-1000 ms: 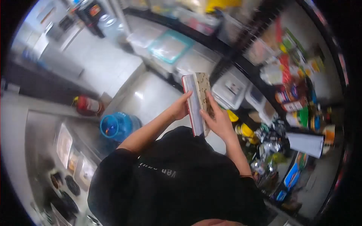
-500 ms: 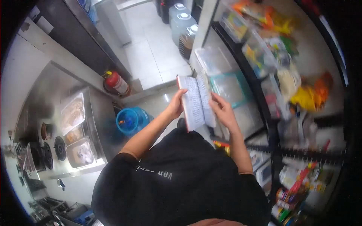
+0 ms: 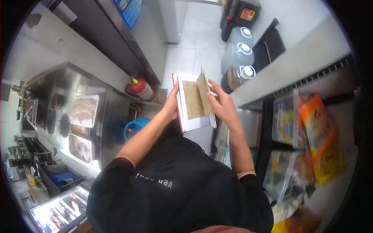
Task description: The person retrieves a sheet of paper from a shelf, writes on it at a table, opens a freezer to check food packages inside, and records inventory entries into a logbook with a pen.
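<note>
A notebook (image 3: 194, 122) with a red cover edge lies open between my hands, in front of my black shirt. Brown paper sheets (image 3: 193, 97) with faint handwriting rest inside it, one of them standing up along the middle. My left hand (image 3: 171, 104) grips the left cover edge, its thumb on the page side. On the other side, my right hand (image 3: 223, 104) holds the right-hand pages and the raised brown sheet, fingers bent around their edge. The undersides of both hands are hidden.
Left stands a steel counter with food trays (image 3: 84, 110). A red fire extinguisher (image 3: 140, 88) and a blue gas cylinder (image 3: 134, 128) are on the floor. Large water jugs (image 3: 237, 56) stand ahead by a low wall. Shelves with plastic bins (image 3: 285, 116) and food packets (image 3: 316, 128) line the right.
The view has swung right, toward the jugs and shelves. The notebook now shows brown sheets where written white pages were, and my right hand has shifted up along its edge.
</note>
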`<state>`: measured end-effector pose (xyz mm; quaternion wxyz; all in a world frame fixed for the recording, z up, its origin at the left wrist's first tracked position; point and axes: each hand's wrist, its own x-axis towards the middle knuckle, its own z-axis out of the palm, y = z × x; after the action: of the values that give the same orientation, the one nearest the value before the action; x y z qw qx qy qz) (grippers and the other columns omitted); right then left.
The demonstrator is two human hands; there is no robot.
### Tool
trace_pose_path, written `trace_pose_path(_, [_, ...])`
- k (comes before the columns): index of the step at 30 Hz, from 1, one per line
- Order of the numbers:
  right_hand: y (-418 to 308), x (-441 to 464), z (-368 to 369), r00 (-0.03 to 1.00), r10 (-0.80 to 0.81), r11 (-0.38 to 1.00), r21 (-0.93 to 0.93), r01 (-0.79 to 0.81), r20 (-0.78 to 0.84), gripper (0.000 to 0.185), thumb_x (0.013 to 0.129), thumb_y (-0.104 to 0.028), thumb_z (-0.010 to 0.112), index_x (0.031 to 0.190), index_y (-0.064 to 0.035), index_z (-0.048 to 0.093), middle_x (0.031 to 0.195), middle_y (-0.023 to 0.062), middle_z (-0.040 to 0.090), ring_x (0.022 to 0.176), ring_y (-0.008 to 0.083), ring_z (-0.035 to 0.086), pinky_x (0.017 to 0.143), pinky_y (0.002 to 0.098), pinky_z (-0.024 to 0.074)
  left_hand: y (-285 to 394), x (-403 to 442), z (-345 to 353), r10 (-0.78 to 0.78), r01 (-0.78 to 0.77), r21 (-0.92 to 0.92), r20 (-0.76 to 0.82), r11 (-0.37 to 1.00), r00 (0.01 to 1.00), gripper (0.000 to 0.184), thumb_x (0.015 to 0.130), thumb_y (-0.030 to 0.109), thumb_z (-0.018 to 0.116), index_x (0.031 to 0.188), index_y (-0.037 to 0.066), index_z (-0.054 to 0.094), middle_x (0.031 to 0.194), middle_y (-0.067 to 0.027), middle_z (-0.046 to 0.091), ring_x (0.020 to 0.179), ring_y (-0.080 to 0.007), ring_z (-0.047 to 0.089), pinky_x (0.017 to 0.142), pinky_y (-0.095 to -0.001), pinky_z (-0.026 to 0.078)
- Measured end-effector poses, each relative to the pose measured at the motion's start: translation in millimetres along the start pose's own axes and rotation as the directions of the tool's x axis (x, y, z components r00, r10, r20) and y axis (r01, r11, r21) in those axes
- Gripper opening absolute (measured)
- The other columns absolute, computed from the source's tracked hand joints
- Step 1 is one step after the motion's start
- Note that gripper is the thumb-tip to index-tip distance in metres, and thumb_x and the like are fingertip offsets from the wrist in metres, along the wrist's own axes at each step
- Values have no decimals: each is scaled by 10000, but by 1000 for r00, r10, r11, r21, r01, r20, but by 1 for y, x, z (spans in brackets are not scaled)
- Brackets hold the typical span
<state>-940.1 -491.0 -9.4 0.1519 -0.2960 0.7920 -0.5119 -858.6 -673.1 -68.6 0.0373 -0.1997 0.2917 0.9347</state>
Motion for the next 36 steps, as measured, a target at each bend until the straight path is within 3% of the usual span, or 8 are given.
trace_pose_path(10, [23, 133, -36, 998, -3, 973, -230, -10, -59, 677, 860, -144, 578, 1457, -88, 265, 1135, 266, 605, 899, 461, 620, 767, 480, 518, 81, 129, 14, 22, -10, 210, -57, 978, 998, 591, 946, 433, 492, 1353, 9, 426, 1282, -150, 553, 1169, -249, 551, 993, -382, 441])
trace_pose_path(12, [32, 128, -43, 901, -337, 873, -450, 190, -273, 691, 839, -126, 618, 1442, -83, 284, 1144, 277, 567, 908, 457, 606, 747, 490, 508, 77, 128, 23, 55, -39, 198, -73, 979, 996, 535, 961, 368, 463, 1347, -2, 433, 1276, -153, 562, 1145, -264, 575, 991, -394, 448])
trace_pose_path(16, [28, 72, -48, 927, -146, 916, -401, -6, -346, 594, 824, -41, 636, 1346, -38, 353, 1074, 262, 559, 912, 460, 586, 722, 494, 492, 41, 92, 24, 90, -78, 237, -40, 968, 995, 612, 961, 441, 443, 1372, -9, 398, 1305, -174, 537, 1171, -278, 557, 1011, -400, 426])
trace_pose_path(20, [-12, -8, -53, 876, -210, 951, -300, 79, -435, 389, 856, -34, 614, 1215, 19, 475, 1028, 272, 612, 914, 457, 599, 749, 469, 502, 8, 21, 33, 134, -135, 1, 107, 991, 985, 946, 877, 766, 149, 1500, 57, 211, 1464, -155, 390, 1270, -299, 471, 1074, -430, 346])
trace_pose_path(28, [-55, -183, -32, 813, -70, 989, -148, -21, -577, 256, 885, -57, 610, 1112, 34, 536, 939, 238, 653, 821, 337, 681, 688, 382, 523, -108, -77, 27, -149, 69, 274, 281, 959, 948, 750, 910, 656, 387, 1390, 79, 385, 1242, -104, 533, 1075, -234, 563, 877, -397, 493])
trace_pose_path(32, [-96, -323, -36, 557, -51, 995, -88, -40, -829, 227, 900, -35, 586, 1113, 24, 532, 922, 179, 665, 834, 214, 678, 707, 306, 510, -141, -107, -9, -363, 227, 330, 445, 916, 819, 700, 917, 617, 430, 1365, 80, 409, 1196, -91, 550, 1042, -222, 570, 845, -381, 504])
trace_pose_path(35, [-133, -453, -6, 465, 44, 880, 255, 401, -884, 231, 899, 30, 543, 1126, -5, 522, 956, 127, 635, 925, 207, 634, 870, 307, 486, -181, -102, -28, -488, 305, 393, 552, 868, 676, 662, 923, 588, 462, 1347, 81, 427, 1161, -82, 563, 1017, -214, 576, 821, -369, 513])
trace_pose_path(36, [-149, -486, 3, 523, -223, 735, 210, 645, -822, 160, 917, -76, 568, 1056, -5, 537, 865, 139, 621, 847, 267, 633, 850, 410, 517, -198, -103, -34, -528, 341, 407, 584, 848, 616, 650, 924, 578, 473, 1340, 81, 433, 1150, -78, 567, 1009, -211, 578, 813, -365, 516])
